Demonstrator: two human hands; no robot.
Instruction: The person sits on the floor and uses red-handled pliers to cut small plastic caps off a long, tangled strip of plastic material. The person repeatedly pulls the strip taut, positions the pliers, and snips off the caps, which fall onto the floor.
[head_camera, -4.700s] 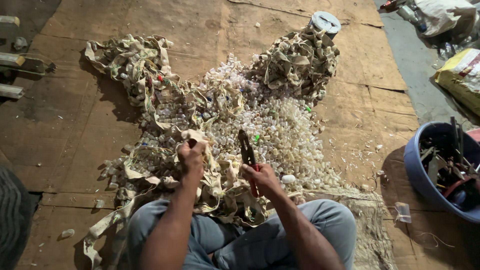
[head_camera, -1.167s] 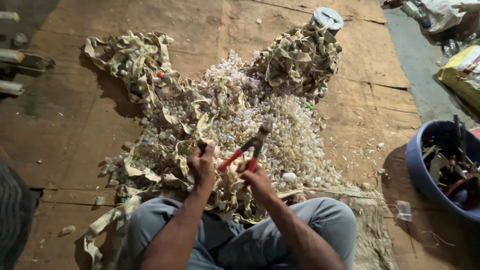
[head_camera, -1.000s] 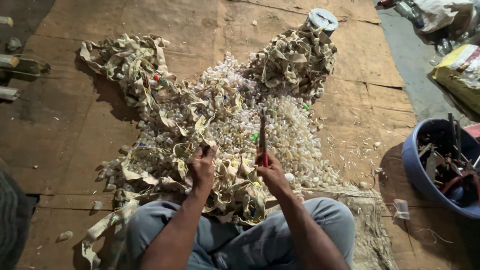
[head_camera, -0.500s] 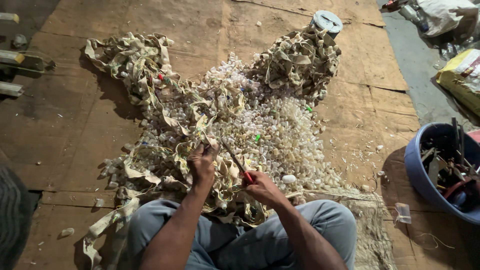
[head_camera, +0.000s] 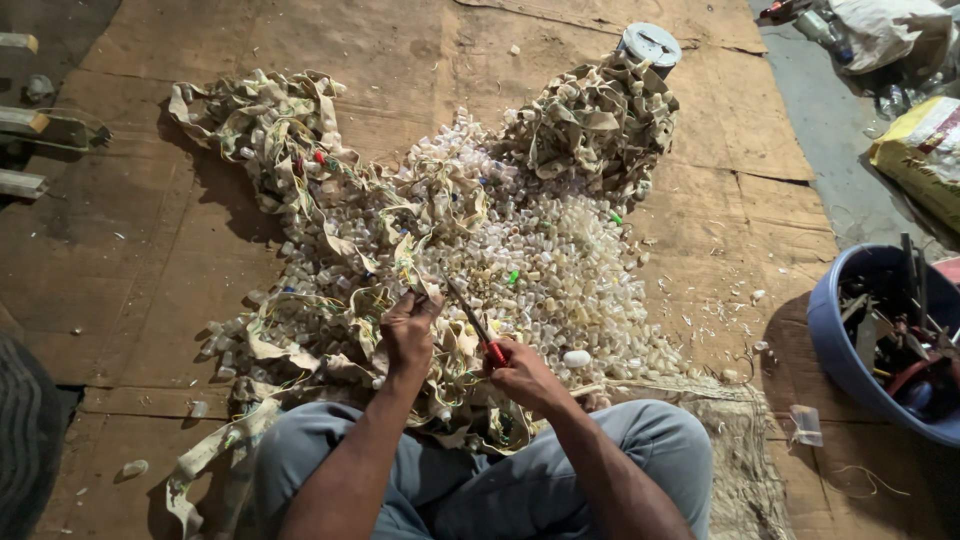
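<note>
Tangled pale strip (head_camera: 400, 262), red-handled cutters (head_camera: 478, 328)

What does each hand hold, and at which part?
Right hand grips cutters by the red handles; left hand pinches a strip near the blades.

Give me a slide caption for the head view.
Left hand grips a strip; right hand works red-handled cutters.

Bare forearms, no sleeves; grey-blue trousers (head_camera: 640, 470).
</note>
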